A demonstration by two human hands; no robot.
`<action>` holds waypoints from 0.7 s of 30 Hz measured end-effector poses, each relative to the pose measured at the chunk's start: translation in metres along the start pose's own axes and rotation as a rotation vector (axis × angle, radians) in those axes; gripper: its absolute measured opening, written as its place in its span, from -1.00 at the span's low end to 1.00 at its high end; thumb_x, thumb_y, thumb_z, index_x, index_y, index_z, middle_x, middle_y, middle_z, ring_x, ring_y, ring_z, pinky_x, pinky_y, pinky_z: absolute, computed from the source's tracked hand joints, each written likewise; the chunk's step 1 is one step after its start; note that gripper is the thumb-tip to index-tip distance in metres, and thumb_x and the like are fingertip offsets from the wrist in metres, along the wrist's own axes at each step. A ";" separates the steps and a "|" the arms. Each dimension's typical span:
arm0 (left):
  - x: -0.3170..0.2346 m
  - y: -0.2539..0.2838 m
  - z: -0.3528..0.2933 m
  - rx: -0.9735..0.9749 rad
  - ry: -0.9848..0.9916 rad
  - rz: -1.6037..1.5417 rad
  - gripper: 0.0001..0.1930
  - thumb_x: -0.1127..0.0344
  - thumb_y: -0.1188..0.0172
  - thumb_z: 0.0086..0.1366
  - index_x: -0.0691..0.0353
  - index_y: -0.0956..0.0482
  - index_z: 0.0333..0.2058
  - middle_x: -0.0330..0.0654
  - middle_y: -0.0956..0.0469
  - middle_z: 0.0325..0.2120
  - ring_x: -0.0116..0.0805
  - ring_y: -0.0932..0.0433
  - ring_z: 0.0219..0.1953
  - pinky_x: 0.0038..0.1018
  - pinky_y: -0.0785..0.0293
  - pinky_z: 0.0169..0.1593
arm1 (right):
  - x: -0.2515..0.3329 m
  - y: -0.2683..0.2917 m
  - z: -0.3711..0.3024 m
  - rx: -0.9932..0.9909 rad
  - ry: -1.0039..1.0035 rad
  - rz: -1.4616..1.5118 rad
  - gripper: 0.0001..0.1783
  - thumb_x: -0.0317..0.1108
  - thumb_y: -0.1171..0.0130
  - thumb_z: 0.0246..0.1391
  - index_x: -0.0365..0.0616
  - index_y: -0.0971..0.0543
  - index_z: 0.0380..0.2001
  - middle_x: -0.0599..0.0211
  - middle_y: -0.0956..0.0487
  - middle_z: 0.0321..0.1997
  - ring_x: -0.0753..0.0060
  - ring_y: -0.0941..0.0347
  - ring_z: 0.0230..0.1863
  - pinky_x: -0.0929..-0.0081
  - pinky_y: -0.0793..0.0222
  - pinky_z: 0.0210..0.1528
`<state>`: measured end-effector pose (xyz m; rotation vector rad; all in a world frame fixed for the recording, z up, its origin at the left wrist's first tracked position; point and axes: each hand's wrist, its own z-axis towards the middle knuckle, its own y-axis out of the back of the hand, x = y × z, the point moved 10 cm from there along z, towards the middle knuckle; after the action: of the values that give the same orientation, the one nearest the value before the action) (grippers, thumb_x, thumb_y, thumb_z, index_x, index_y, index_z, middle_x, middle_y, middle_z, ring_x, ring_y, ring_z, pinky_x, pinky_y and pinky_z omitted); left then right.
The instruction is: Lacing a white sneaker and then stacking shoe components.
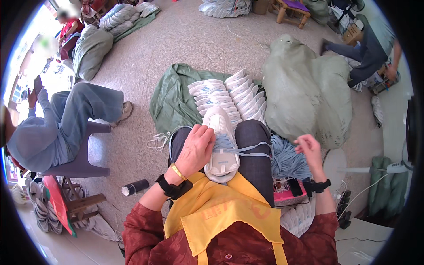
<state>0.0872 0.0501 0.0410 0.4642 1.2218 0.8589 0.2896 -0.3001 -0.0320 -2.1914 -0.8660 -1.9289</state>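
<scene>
A white sneaker (222, 150) rests on my lap, toe pointing away, with light-blue shoelaces (254, 149) partly threaded. My left hand (196, 148) is closed at the left side of its eyelets, pinching the shoelace there; a length of lace loops out over my left knee. Two lace strands run from the sneaker across my right thigh. Raised off to the right, my right hand (308, 149) has its fingers curled together, and whatever may be in them is too small to make out. Beneath that hand lies a bundle of light-blue laces (288, 159).
Rows of white shoes (212, 95) lie ahead on a green sheet (170, 92), beside large full sacks (304, 92). A dark cylinder (135, 187) lies on the floor at left. A seated person (84, 115) holds a phone; another person (371, 53) bends at far right.
</scene>
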 end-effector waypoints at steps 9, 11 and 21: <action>-0.019 0.006 -0.034 0.211 0.142 0.272 -0.79 0.51 -0.17 0.19 0.30 -0.39 -0.19 -0.04 -0.45 -0.66 0.09 -0.52 -0.58 -0.08 -0.39 -0.49 | 0.139 -0.192 -0.037 0.434 0.640 -0.358 -0.83 -0.50 -0.29 0.14 -0.25 -0.66 -0.18 0.15 -0.66 -0.27 0.20 -0.60 -0.39 0.42 -0.49 -0.33; -0.006 0.005 -0.041 0.143 0.178 0.194 -0.75 0.55 -0.15 0.20 0.30 -0.36 -0.15 0.00 -0.48 -0.68 0.13 -0.55 -0.56 -0.08 -0.43 -0.49 | 0.133 -0.206 -0.042 0.557 0.564 -0.416 -0.82 -0.44 -0.28 0.15 -0.28 -0.62 -0.19 0.10 -0.65 -0.24 0.02 -0.61 -0.30 0.24 -0.52 -0.26; 0.034 -0.012 -0.068 0.060 0.615 -0.935 -0.93 0.47 -0.11 0.49 0.24 -0.39 -0.20 -0.29 -0.58 -0.38 -0.59 -0.56 -0.28 -0.60 -0.51 -0.22 | 0.135 -0.187 -0.050 0.345 0.629 -0.457 -0.91 -0.48 -0.26 0.17 -0.25 -0.62 -0.26 0.17 -0.68 -0.38 0.14 -0.64 -0.40 0.31 -0.53 -0.34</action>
<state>0.0299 0.0606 -0.0102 -0.3688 1.7965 0.1356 0.1630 -0.1187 0.0505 -1.1476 -1.4965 -2.2295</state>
